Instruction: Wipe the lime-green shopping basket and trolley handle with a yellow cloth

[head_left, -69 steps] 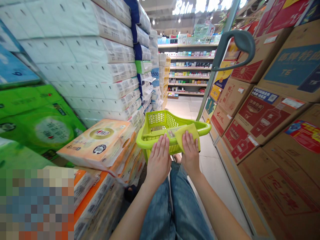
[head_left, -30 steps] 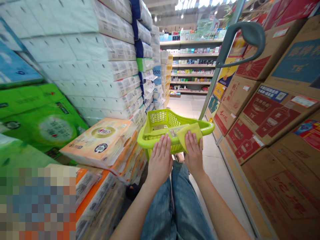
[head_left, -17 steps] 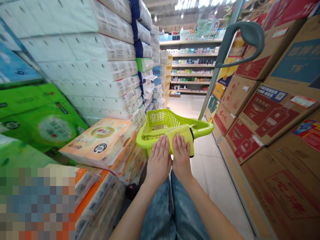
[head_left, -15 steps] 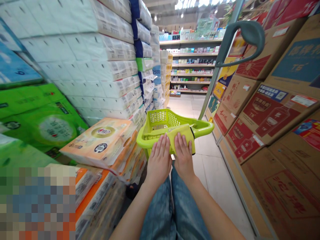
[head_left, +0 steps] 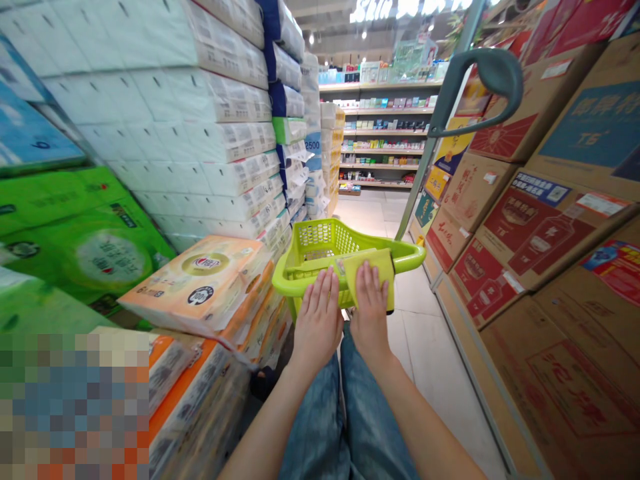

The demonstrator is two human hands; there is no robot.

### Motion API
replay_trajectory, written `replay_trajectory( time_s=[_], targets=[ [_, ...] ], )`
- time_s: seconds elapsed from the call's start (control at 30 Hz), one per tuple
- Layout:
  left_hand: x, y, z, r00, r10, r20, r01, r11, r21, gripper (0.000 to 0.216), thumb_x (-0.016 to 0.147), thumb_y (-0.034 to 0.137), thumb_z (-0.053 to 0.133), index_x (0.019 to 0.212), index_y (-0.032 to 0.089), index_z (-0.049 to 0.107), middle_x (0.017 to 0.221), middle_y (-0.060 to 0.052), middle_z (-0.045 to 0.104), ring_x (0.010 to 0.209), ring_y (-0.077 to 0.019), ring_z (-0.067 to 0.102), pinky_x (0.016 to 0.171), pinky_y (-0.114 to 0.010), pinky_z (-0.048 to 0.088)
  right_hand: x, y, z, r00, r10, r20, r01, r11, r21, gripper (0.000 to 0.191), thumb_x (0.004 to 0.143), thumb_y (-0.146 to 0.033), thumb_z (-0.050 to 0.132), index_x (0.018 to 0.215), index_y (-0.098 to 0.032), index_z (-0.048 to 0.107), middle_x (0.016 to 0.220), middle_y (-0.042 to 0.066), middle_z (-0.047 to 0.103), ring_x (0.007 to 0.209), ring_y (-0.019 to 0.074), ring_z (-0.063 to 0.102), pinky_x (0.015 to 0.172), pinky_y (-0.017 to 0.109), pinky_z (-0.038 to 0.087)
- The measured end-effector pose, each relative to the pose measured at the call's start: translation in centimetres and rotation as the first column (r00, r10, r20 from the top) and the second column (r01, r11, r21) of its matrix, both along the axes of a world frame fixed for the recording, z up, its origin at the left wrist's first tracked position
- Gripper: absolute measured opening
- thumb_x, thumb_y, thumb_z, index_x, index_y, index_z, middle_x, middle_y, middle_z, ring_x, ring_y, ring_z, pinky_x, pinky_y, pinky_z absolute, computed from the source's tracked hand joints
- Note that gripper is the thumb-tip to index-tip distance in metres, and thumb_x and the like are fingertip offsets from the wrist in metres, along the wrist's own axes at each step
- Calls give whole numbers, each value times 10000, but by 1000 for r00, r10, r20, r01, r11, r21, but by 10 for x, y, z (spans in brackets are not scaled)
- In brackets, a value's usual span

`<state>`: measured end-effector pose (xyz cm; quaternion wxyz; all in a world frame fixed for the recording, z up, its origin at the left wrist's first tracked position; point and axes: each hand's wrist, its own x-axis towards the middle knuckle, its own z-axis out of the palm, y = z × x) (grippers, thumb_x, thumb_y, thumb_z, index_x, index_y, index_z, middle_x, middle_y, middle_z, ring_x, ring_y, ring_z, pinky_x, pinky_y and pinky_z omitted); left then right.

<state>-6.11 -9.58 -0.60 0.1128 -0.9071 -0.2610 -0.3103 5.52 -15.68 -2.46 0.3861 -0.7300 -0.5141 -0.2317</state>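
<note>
A lime-green plastic shopping basket with a perforated wall stands in front of my knees, its thick looped rim stretching to the right. Over the near rim lies a yellow cloth with a dark edge. My right hand presses this cloth against the rim, fingers together and pointing forward; its thumb is hidden. Beside it, my left hand lies flat on the rim near the cloth's left end, fingers stretched out. What is under both palms cannot be seen.
Orange tissue packs and stacked white paper packs rise on the left. Cardboard cartons line the right. A grey handle on a slanted pole juts over the aisle floor. Stocked shelves stand behind.
My right hand and the yellow cloth have slid a little to the right along the rim. My left hand has stayed nearly in place.
</note>
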Motion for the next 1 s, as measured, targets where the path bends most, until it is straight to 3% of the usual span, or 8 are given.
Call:
replay_trajectory(
  time_s=[0.13,0.23,0.37,0.43,0.57,0.73,0.87,1.0],
  targets=[
    [0,0,1,1000,-2,2,2,1000,6,693,921,198,427,1551,52,178,1592,-157,327,1506,-260,235,1207,-437,263,-11,1,-1,991,73,110,-67,996,-63,767,896,-59,352,1589,-187,49,1602,120,318,1525,202,139,1221,536,176],
    [-1,-1,2,1000,-6,-4,6,1000,0,692,923,195,418,1554,57,168,1601,-146,311,1512,-246,217,1214,-425,247,18,-8,-6,990,47,132,-44,999,-22,782,878,-43,358,1589,-201,72,1594,120,336,1521,206,163,1221,547,167],
    [-1,-1,3,1000,-15,-18,15,1000,-15,708,914,201,430,1554,53,165,1617,-130,278,1518,-245,194,1224,-415,214,63,-19,-11,998,-64,8,64,994,83,843,809,3,327,1588,-199,79,1628,120,251,1524,227,141,1211,575,180],
    [-1,-1,3,1000,-14,-15,14,1000,-22,718,908,201,440,1554,52,165,1619,-131,271,1519,-248,191,1226,-417,208,68,-20,-11,993,-105,-49,110,988,109,873,779,24,311,1589,-200,72,1637,113,225,1527,226,119,1210,580,181],
    [0,-1,1,1000,-12,-3,12,999,-30,730,897,185,440,1557,60,154,1616,-138,278,1516,-249,202,1222,-421,217,31,-9,-6,997,-62,-45,65,995,73,864,800,12,319,1588,-181,20,1645,121,190,1532,226,74,1212,570,188],
    [-2,1,1,1000,-24,-18,24,1000,-12,743,878,167,440,1553,47,156,1604,-164,296,1516,-254,201,1218,-436,234,-12,1,-2,994,84,64,-81,995,-52,803,869,-30,338,1589,-204,29,1616,113,287,1524,212,144,1216,540,206],
    [-3,1,2,1000,-20,-23,20,1000,-11,745,885,172,440,1558,57,141,1608,-152,292,1517,-244,199,1219,-431,236,21,-7,-9,996,38,74,-39,999,14,809,854,-23,343,1590,-213,65,1619,110,280,1522,224,153,1215,555,204],
    [-2,0,3,1000,-18,-22,17,1000,-22,751,878,175,448,1559,64,152,1615,-138,280,1519,-241,189,1229,-416,208,60,-14,-13,996,-67,-64,76,987,139,867,788,21,308,1589,-205,67,1649,85,189,1529,228,102,1216,571,193]
  ],
)
